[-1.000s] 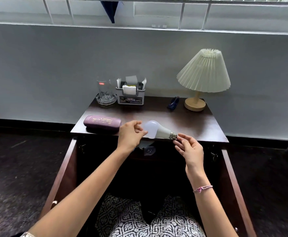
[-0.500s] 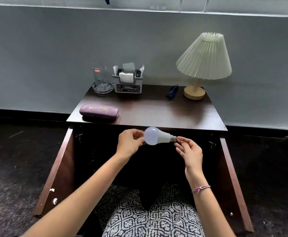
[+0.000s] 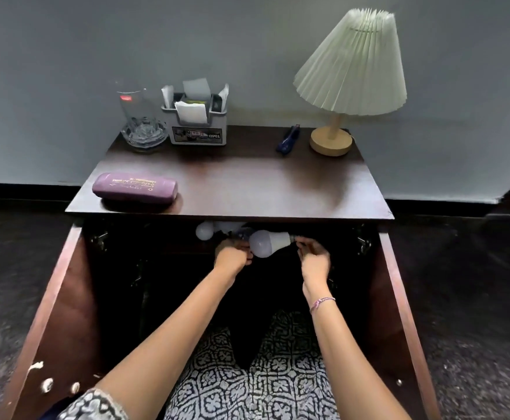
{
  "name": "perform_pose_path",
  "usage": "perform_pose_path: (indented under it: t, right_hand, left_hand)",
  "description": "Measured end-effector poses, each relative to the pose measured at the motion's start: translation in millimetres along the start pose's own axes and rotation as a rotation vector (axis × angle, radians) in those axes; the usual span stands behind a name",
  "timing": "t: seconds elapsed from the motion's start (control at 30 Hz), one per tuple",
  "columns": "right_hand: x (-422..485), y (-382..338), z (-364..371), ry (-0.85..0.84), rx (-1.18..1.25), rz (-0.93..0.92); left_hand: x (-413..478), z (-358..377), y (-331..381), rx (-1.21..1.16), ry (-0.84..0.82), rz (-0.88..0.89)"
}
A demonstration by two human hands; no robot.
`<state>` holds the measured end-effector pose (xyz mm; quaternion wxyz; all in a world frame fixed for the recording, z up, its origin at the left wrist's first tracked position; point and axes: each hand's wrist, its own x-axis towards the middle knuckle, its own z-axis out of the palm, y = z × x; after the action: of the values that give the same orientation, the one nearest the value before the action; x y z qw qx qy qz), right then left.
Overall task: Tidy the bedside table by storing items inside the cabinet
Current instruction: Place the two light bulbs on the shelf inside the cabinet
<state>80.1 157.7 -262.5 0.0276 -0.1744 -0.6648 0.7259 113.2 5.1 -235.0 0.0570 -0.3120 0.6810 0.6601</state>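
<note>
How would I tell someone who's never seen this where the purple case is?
Start at the dark wooden bedside table. On its front left corner lies the purple case. It is the only purple thing there, long and rounded with gold lettering.

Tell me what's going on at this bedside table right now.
A person holds a light bulb in both hands, the left hand on its globe and the right hand pinching its metal base, at the mouth of the open cabinet just below the tabletop. A second bulb already lies inside. The purple case, glass and lamp sit on top.
</note>
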Motion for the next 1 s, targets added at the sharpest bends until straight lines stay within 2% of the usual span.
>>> perform_pose_path:
  t: [0.13, 0.37, 0.53, 0.8, 0.93, 1.0]
  right_hand:
    - [23.7, 4.3, 7.7, -0.037, -0.144, 0.029]
    - [37.5, -1.7, 21.1, -0.162, -0.290, -0.025]
    - [44.9, -4.0, 24.4, -0.288, -0.396, -0.001]
    - [49.3, 0.6, 13.5, -0.217, -0.463, -0.039]
    - [37.2, 11.6, 5.5, -0.087, -0.243, 0.024]
    - [26.8, 21.1, 0.2, -0.087, -0.204, 0.046]
  left_hand:
    - [14.1, 11.9, 5.5, -0.051, -0.054, -0.134]
    - [28.7, 19.5, 8.0, 0.016, -0.049, -0.148]
    - [25.9, 23.6, 4.5, 0.056, -0.049, -0.097]
    - [27.3, 32.2, 4.9, 0.133, -0.097, -0.076]
    - [32.3, 29.1, 4.6, 0.202, -0.046, -0.035]
    - [34.8, 27.9, 3.9, 0.208, -0.026, -0.031]
